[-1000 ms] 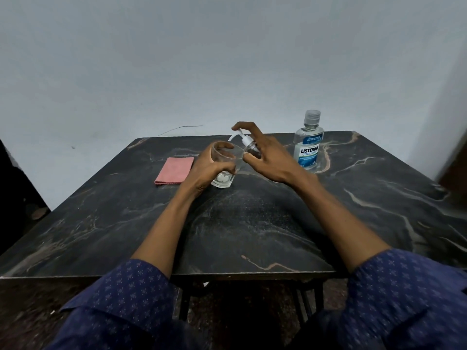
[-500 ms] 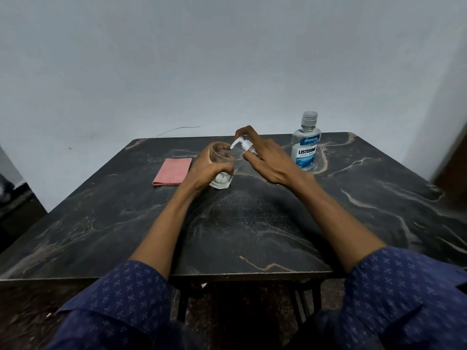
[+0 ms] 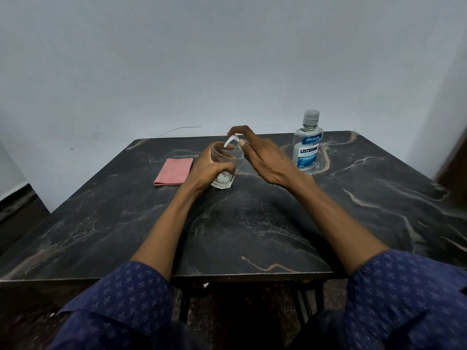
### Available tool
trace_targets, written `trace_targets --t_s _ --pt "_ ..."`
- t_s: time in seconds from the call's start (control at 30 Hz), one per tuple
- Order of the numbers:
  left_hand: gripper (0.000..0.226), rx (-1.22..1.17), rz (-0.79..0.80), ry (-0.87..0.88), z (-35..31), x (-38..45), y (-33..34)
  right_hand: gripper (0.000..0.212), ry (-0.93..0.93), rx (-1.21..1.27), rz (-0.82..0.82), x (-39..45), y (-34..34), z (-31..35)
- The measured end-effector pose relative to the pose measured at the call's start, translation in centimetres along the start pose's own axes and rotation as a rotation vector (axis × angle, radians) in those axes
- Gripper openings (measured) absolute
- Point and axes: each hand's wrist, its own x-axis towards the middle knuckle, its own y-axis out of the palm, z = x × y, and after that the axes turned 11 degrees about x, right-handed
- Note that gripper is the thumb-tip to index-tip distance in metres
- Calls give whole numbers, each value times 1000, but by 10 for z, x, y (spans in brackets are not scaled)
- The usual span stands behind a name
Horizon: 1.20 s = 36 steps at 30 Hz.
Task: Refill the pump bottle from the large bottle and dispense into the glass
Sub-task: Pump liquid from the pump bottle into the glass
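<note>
The left hand [image 3: 212, 170] grips the glass [image 3: 225, 164] near the tabletop's [image 3: 252, 231] far edge, while the right hand [image 3: 265, 157] holds the pump bottle [image 3: 233, 140], its spout over the rim.

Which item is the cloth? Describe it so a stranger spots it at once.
Start at the dark marble table. Look at its far left part, left of the glass held by the left hand. The cloth lies flat there, folded: the only pink, soft thing among clear containers.

left hand [image 3: 212, 170] grips glass [image 3: 225, 165] — right hand [image 3: 262, 157] on pump bottle [image 3: 233, 140] — table [image 3: 252, 223]
</note>
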Motion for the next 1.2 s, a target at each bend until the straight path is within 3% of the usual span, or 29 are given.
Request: trace_targets --t_s 0.4,0.87,1.2 --pt "65 10 -3 -16 0 -1 0 36 19 -26 -78 -1 0 -3" --pt "58 -7 -6 -15 0 0 1 29 23 -107 -59 3 6 -10" --pt "66 28 -6 -15 1 2 0 35 16 -67 -82 1 5 -6"
